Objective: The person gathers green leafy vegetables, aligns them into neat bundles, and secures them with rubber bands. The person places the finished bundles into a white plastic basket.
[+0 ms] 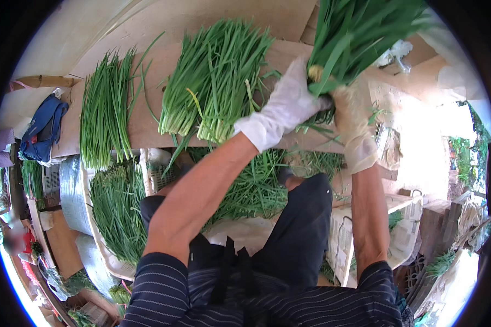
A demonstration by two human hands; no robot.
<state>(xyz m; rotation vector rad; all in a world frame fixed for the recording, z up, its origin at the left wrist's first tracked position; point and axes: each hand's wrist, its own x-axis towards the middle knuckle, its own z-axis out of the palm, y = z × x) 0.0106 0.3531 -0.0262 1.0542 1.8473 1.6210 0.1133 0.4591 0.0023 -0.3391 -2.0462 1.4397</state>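
Both my hands wear thin, whitish gloves and hold one bunch of garlic chives (346, 41) at the far right of the table. My left hand (295, 98) grips its left side near the bottom. Against its right side closes my right hand (353, 117), slightly blurred. The long green leaves fan out upward from between them, and the stem ends are mostly hidden by the gloves. Left of my left hand lies a large pile of garlic chives (215, 79) with pale stem ends toward me. A smaller bundle of garlic chives (106, 106) lies farther left.
The brown tabletop (147, 101) runs across in front of me. A white crate (101, 245) full of chives stands at my left, another white crate (341, 245) at my right. Loose green leaves (251, 185) heap up below the table edge. A blue bag (45, 125) sits at the left.
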